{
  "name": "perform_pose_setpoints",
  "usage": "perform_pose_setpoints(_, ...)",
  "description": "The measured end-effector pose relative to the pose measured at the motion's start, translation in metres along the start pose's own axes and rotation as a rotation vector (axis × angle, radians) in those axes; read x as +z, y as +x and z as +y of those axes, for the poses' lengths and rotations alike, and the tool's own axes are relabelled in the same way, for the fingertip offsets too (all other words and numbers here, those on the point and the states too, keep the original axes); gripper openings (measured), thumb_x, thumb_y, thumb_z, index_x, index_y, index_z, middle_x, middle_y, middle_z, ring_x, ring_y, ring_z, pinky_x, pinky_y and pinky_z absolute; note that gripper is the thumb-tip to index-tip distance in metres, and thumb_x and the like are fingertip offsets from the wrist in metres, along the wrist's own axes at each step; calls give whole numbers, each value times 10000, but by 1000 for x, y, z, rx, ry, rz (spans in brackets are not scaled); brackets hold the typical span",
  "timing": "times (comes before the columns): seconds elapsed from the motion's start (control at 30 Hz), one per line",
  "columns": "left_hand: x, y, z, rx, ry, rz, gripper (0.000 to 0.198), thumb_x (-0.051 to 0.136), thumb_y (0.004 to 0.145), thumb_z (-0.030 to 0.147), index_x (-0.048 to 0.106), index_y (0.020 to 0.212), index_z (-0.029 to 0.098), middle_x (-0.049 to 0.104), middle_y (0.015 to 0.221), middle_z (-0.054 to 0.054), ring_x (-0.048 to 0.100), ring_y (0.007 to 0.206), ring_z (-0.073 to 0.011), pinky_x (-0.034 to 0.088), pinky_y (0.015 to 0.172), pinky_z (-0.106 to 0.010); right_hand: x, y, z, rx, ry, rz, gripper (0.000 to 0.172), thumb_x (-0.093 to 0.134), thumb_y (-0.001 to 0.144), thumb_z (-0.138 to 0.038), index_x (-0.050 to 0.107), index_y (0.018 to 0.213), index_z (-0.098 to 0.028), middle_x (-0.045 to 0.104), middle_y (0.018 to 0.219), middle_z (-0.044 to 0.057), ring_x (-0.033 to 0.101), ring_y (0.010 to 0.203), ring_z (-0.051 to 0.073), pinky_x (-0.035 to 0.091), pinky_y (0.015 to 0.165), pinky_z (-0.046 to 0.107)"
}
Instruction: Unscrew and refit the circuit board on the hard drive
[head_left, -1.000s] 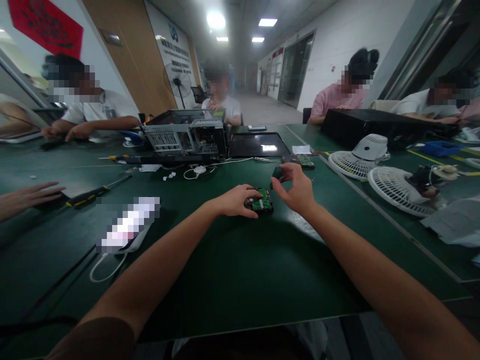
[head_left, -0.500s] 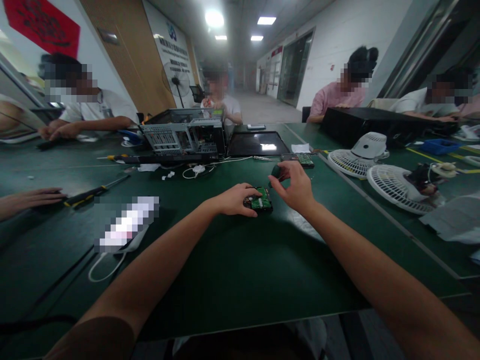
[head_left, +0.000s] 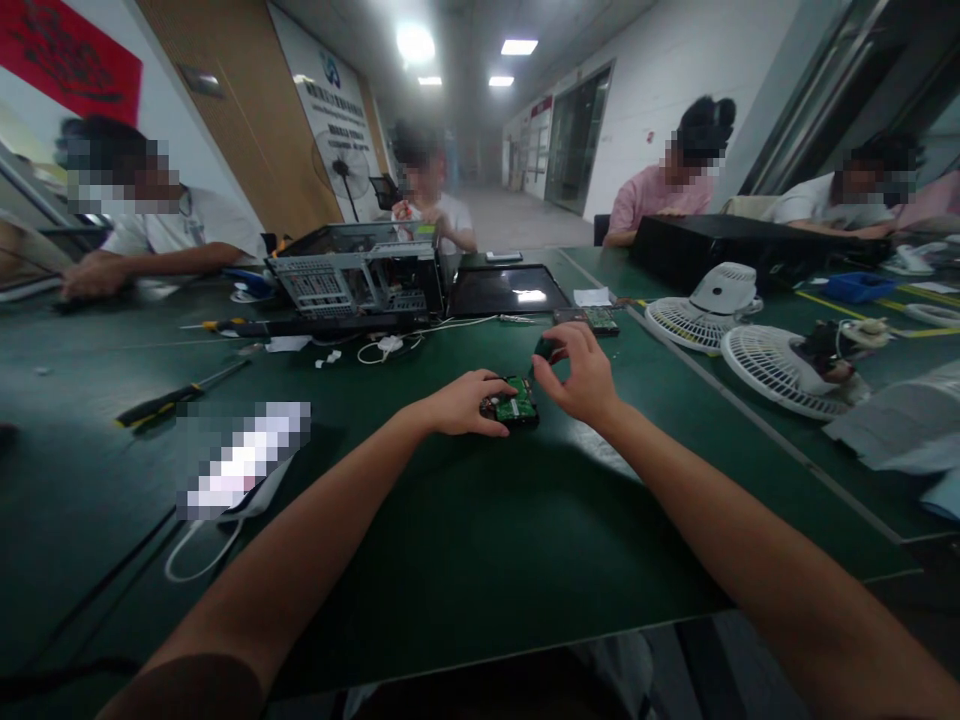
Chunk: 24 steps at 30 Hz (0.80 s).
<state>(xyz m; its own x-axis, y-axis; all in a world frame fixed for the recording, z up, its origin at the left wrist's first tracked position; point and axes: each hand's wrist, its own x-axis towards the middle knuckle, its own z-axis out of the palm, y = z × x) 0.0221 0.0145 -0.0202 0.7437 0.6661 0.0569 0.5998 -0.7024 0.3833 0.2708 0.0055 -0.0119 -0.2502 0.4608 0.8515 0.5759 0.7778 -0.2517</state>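
A small hard drive lies on the green table with its green circuit board facing up. My left hand grips its left part, thumb at the near edge and fingers over the far side and top. Just right of and above the drive, my right hand pinches a small dark tool, seemingly a short screwdriver, between thumb and fingers. My fingers partly cover the tool, and whether its tip meets the drive cannot be made out.
Beyond my hands are an open computer case, a black panel and another circuit-board part. White fan parts are on the right. A long screwdriver and a blurred-out phone lie left. Several people sit around the table.
Another person's hand at the left has withdrawn from the long screwdriver. The view has shifted slightly. My left hand stays on the drive; my right hand keeps the dark tool beside it.
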Motion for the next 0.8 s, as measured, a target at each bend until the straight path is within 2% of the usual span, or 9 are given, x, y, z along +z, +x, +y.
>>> perform_pose_setpoints(0.07, 0, 0, 0, -3, -13, -4, 786, 748, 780, 626, 557, 1441, 246, 455, 1484, -141, 456, 1348, -349, 406, 1102, -453, 0, -1, -1, -2, 18, -28, 363, 619, 898, -234, 504, 1242, -248, 590, 1159, 101, 649, 873, 208, 599, 765, 387)
perform_pose_setpoints(0.13, 0, 0, 0, -4, -21, -7, 791, 749, 775, 633, 557, 1441, 252, 451, 1488, -137, 457, 1348, -350, 411, 1098, -456, 1, -2, -1, 16, 17, -46, 389, 612, 897, -233, 486, 1265, -246, 610, 1119, 88, 654, 825, 199, 586, 770, 390)
perform_pose_setpoints(0.37, 2, 0, -1, -8, -32, -5, 788, 749, 772, 633, 563, 1438, 255, 437, 1504, -135, 466, 1343, -354, 418, 1092, -461, 1, -2, 0, 50, 15, -74, 406, 688, 892, -363, 518, 1238, -235, 589, 972, 41, 609, 702, 162, 554, 684, 344)
perform_pose_setpoints(0.5, 1, 1, -1, -24, -42, -7, 802, 754, 761, 643, 564, 1438, 258, 432, 1513, -129, 474, 1336, -358, 424, 1084, -459, -1, -1, -3, 2, 35, -87, 397, 648, 914, -307, 506, 1277, -233, 588, 986, 45, 616, 737, 167, 553, 729, 353)
perform_pose_setpoints(0.63, 1, 1, 0, -29, -32, -13, 802, 747, 764, 652, 568, 1435, 253, 442, 1503, -131, 474, 1339, -357, 420, 1089, -453, -2, 1, -4, -17, 3, -69, 396, 644, 901, -256, 505, 1270, -222, 583, 928, 39, 603, 731, 177, 547, 727, 360)
perform_pose_setpoints(0.8, 1, 0, 0, -15, -34, -6, 800, 750, 767, 633, 562, 1441, 246, 436, 1505, -136, 472, 1343, -345, 432, 1079, -435, -1, 2, -1, -11, -75, -8, 397, 721, 867, -319, 523, 1199, -229, 547, 859, 20, 584, 738, 196, 553, 714, 389)
